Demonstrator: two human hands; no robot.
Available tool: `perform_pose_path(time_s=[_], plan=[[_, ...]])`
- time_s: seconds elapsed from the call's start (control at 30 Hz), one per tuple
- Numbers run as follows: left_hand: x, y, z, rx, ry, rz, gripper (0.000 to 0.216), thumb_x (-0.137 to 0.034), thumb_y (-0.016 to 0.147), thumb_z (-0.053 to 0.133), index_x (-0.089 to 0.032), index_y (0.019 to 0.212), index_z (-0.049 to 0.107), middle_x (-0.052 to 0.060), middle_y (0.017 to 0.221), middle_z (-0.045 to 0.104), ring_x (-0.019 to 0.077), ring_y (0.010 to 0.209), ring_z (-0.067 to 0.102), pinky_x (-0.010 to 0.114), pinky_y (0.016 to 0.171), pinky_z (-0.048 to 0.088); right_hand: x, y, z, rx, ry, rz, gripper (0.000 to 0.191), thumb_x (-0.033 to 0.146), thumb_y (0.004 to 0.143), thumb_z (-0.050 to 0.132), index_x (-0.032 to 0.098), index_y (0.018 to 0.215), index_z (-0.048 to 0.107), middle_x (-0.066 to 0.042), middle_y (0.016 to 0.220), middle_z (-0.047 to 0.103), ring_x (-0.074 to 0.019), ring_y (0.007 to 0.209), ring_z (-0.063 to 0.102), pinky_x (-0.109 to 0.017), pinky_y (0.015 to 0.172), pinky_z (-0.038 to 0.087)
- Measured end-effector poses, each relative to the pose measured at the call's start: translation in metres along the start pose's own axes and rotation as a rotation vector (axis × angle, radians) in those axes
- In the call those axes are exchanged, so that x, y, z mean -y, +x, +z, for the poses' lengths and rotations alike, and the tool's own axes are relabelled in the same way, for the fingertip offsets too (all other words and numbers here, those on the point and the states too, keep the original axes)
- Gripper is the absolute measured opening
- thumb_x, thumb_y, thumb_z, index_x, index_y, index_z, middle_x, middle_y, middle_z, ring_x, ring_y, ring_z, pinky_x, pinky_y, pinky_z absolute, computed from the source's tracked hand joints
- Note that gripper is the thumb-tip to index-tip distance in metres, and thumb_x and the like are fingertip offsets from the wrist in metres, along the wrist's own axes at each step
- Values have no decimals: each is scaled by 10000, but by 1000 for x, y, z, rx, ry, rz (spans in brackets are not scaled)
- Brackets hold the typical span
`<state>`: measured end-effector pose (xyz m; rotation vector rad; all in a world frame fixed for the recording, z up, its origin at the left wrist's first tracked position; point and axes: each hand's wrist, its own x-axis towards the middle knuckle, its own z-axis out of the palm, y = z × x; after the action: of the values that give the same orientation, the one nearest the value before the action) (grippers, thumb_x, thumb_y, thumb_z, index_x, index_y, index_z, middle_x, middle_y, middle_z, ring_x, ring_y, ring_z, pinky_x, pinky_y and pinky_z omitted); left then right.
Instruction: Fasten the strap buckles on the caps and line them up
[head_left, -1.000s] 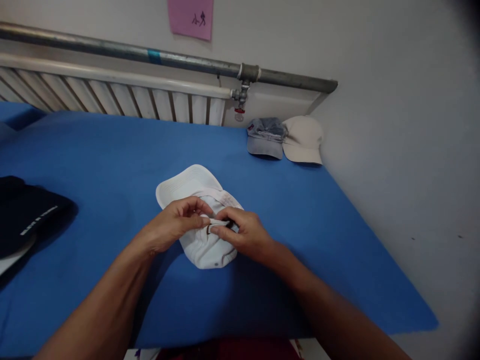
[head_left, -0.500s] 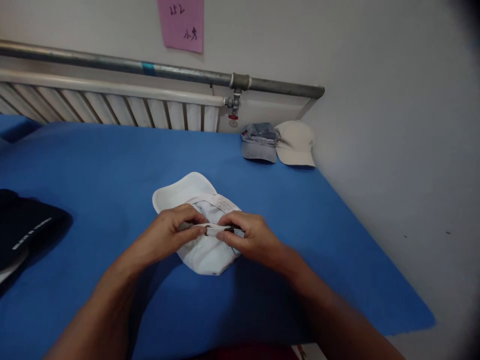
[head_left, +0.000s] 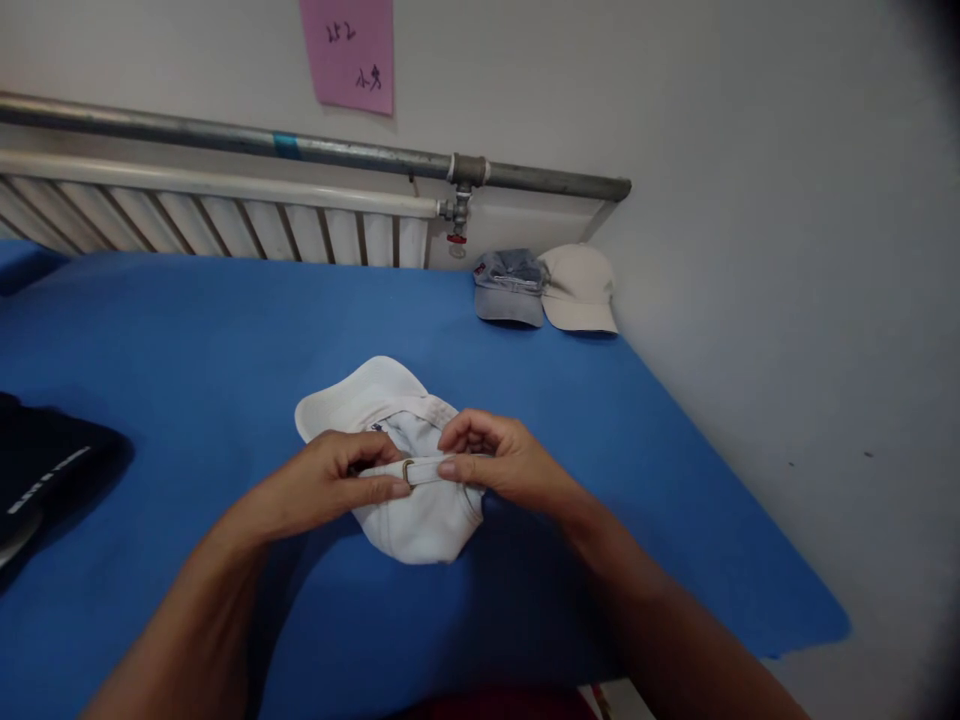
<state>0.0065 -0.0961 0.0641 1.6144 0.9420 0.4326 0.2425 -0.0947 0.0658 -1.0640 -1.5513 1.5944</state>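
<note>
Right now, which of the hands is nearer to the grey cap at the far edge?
The right. The right hand pinches the strap of the white cap, nearly straight below the grey cap in the picture. The left hand pinches the same strap farther left.

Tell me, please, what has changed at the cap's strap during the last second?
The left hand and right hand have drawn slightly apart, so the strap and its buckle now show between them. Both still pinch the strap; the cap stays on the table.
</note>
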Motion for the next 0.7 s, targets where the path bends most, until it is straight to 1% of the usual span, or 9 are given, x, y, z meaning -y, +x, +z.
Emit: perform_pose_path(time_s=[0.13, 0.27, 0.33, 0.4, 0.43, 0.5, 0.57, 0.6, 0.7], plan=[[1, 0, -3, -4, -23, -8, 234, -412, 811, 673, -178, 813, 658, -12, 732, 559, 124, 676, 478, 222, 608, 385, -1, 0, -10, 104, 122, 65, 228, 200, 666, 753, 175, 849, 620, 48, 675, 593, -69, 574, 525, -193, 534, 409], [-1, 0, -4, 25, -54, 13, 206, -391, 819, 666, -188, 849, 680, -2, 764, 584, 128, 695, 496, 223, 629, 404, -3, -1, -14, 119, 211, 77, 221, 200, 666, 759, 177, 815, 598, 57, 657, 590, -61, 528, 521, -187, 508, 411], [-2, -3, -6, 41, -60, 20, 183, -372, 822, 663, -199, 869, 701, 4, 767, 606, 130, 688, 509, 221, 619, 410, -2, -1, -14, 146, 196, 80, 211, 197, 669, 758, 176, 813, 605, 52, 666, 600, -66, 540, 532, -193, 519, 419], [-1, -8, -10, 5, -90, 32, 151, -346, 798, 685, -210, 852, 723, 14, 763, 633, 140, 685, 532, 227, 615, 421, -3, -1, -15, 157, 136, 46, 171, 201, 692, 738, 173, 820, 629, 29, 711, 636, -82, 598, 568, -213, 573, 447], [0, -11, -12, -34, -118, 48, 133, -335, 778, 702, -215, 827, 732, 20, 759, 645, 149, 688, 546, 236, 619, 430, -4, 0, -16, 129, 95, 1, 136, 209, 718, 715, 174, 827, 642, 13, 750, 658, -96, 650, 592, -231, 622, 468], [3, -18, -19, -80, -197, 106, 102, -329, 752, 722, -232, 777, 741, 24, 737, 655, 168, 687, 564, 261, 627, 445, -9, 3, -20, -17, -14, -132, 80, 220, 792, 638, 187, 862, 662, -14, 842, 690, -126, 775, 627, -280, 743, 496], [7, -25, -24, -30, -275, 204, 97, -349, 750, 728, -253, 758, 746, 18, 689, 641, 178, 657, 563, 293, 628, 451, -19, 7, -24, -195, -191, -282, 154, 186, 856, 536, 206, 935, 666, -36, 954, 698, -150, 911, 633, -334, 854, 492], [9, -27, -25, 24, -305, 263, 104, -364, 755, 726, -263, 762, 750, 16, 670, 633, 181, 642, 563, 308, 629, 454, -24, 10, -26, -242, -313, -347, 216, 149, 865, 497, 213, 989, 662, -48, 1019, 692, -161, 984, 622, -364, 905, 479], [11, -29, -21, 146, -368, 436, 141, -413, 753, 732, -275, 761, 756, 12, 598, 613, 179, 592, 563, 328, 615, 466, -38, 16, -28, -182, -709, -481, 439, 30, 826, 431, 213, 1183, 610, -92, 1232, 623, -194, 1186, 535, -461, 1025, 405]])
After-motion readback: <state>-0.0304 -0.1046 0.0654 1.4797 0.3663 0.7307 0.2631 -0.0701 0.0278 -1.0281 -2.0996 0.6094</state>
